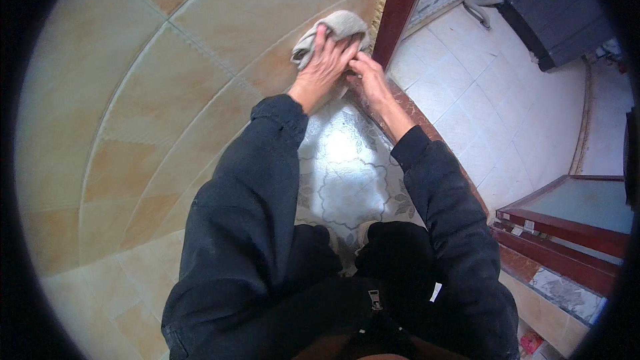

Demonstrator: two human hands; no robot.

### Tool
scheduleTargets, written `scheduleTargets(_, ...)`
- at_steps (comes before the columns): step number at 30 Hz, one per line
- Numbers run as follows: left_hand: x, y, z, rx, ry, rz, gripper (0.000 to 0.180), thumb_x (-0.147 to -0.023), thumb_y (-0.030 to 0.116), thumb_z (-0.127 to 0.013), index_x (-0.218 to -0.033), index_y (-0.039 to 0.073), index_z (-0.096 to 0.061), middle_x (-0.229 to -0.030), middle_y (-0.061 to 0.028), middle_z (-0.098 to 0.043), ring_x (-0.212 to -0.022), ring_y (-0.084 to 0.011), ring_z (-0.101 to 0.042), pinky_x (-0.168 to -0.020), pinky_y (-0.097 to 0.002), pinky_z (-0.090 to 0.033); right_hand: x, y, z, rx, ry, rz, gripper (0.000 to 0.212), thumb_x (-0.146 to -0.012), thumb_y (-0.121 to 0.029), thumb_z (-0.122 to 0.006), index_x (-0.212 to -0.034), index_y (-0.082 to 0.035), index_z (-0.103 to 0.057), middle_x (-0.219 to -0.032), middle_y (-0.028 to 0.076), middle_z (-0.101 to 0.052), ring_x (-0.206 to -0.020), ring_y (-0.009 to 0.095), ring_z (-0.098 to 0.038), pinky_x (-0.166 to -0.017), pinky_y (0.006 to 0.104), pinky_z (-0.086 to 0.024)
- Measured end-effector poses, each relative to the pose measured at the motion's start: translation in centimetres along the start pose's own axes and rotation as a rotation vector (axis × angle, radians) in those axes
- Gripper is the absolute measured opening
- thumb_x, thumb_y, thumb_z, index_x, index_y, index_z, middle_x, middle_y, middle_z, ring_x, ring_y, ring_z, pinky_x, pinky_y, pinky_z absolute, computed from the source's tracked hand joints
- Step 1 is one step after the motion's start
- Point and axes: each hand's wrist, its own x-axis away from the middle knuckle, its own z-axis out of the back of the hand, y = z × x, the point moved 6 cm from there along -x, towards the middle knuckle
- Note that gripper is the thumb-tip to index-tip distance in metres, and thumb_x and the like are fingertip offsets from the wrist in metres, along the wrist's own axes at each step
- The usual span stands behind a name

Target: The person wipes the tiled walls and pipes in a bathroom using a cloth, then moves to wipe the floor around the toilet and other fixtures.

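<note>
A crumpled beige-grey cloth [345,24] is pressed to the tiled wall [193,47] close beside the dark red door frame [402,10]. Over the cloth lies my left hand [323,70], its fingers bent around the folds and holding it against the tiles. My right hand [373,83] is just to the right, at the foot of the frame. Its fingers are bent together by the cloth's lower right edge and touch or nearly touch my left fingers; whatever is between them is hidden.
Below my hands is a shiny patterned floor [343,180], with my shoes [363,233] on it. A reddish-brown sill [413,110] divides it from a white tiled floor [477,107]. A dark cabinet-like unit [553,10] with a grey hose [479,13] stands beyond. A red-framed glass panel [573,207] is at right.
</note>
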Motion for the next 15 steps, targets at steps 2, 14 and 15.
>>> scheduleTargets(2, -2.1, 1.1, -0.9, -0.030, -0.012, -0.021, 0.066, -0.089, 0.033, -0.048, -0.149, 0.009, -0.038, -0.137, -0.0088, -0.051, -0.133, -0.0308, -0.044, -0.120, -0.0600, -0.007, -0.9, -0.8, 1.2, -0.032, -0.018, 0.077, 0.043, -0.097, -0.030, -0.050, -0.134, -0.010, -0.051, -0.120, 0.004, -0.058, -0.110, 0.018, -0.053, -0.088, 0.0350, -0.044)
scheduleTargets(14, 5.3, 10.3, -8.9, -0.202, -0.229, -0.314, 0.053, -0.095, 0.033, -0.045, -0.146, 0.017, -0.045, -0.155, -0.0068, -0.039, -0.148, -0.0402, -0.022, -0.122, -0.0575, -0.003, 1.6, 9.0, 2.9, 0.237, -0.012, -0.327, 0.069, -0.097, -0.035, -0.058, -0.155, -0.018, -0.024, -0.140, 0.012, -0.051, -0.119, 0.025, -0.056, -0.085, 0.0342, -0.049)
scheduleTargets(15, 7.6, 11.0, -9.5, -0.186, -0.271, -0.365, 0.053, -0.096, 0.033, -0.044, -0.146, 0.017, -0.045, -0.157, -0.0071, -0.036, -0.149, -0.0396, -0.020, -0.122, -0.0562, -0.004, 2.3, 9.6, 2.8, 0.254, -0.047, -0.375, 0.067, -0.098, -0.034, -0.057, -0.154, -0.018, -0.026, -0.138, 0.012, -0.052, -0.117, 0.024, -0.058, -0.084, 0.0335, -0.049)
